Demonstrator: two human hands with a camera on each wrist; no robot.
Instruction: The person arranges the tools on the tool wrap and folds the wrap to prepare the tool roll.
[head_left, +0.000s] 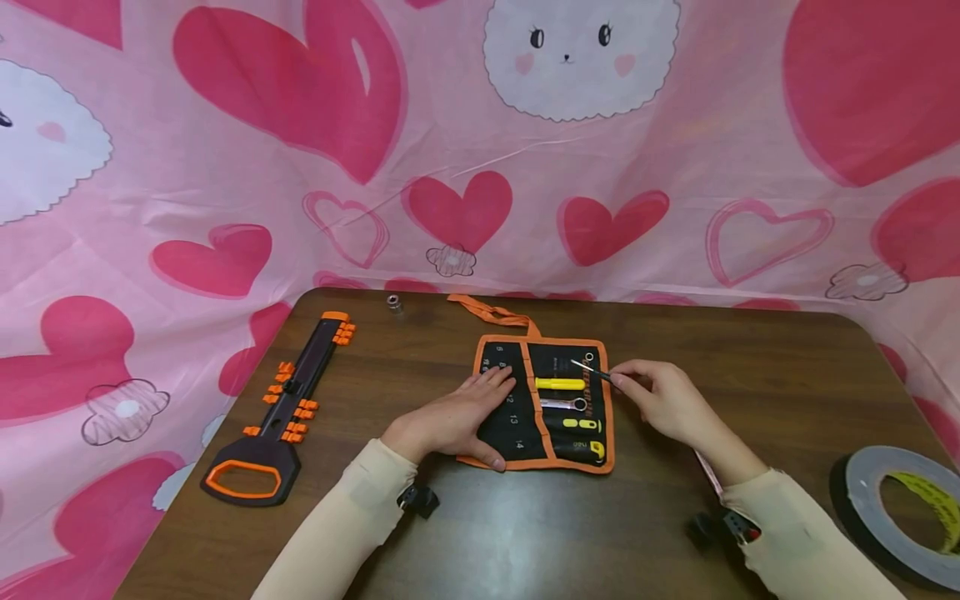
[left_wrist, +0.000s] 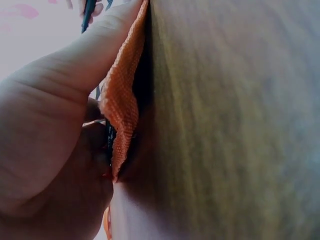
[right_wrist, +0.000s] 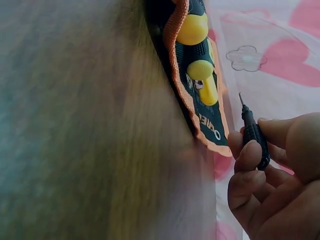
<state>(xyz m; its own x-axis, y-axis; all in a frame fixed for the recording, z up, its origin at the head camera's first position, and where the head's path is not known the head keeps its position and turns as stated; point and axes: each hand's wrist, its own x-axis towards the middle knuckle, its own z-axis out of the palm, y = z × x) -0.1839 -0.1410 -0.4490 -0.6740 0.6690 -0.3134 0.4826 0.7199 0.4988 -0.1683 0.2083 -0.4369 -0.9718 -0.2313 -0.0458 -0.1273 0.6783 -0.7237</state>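
A black tool pouch [head_left: 528, 425] with orange edging lies unrolled on the table. Across its left, numbered part rests my left hand [head_left: 453, 417], fingers spread. The left wrist view shows the thumb along the pouch's orange edge [left_wrist: 121, 95]. Between thumb and fingertips my right hand [head_left: 667, 404] pinches a small black screwdriver [right_wrist: 255, 137]. Its thin shaft points left above the pouch's upper right part. Pockets on the right hold a yellow-handled tool [head_left: 561, 384], a ring-ended wrench [head_left: 566, 405] and black-and-yellow handles [head_left: 581, 424]. How deep they sit is hidden.
Left on the table lies a black-and-orange rack [head_left: 288, 392] with clips and a looped handle. A small metal socket [head_left: 394, 303] stands near the back edge. A big tape roll [head_left: 862, 500] is at the right edge. Behind the pouch trails an orange strap [head_left: 491, 312].
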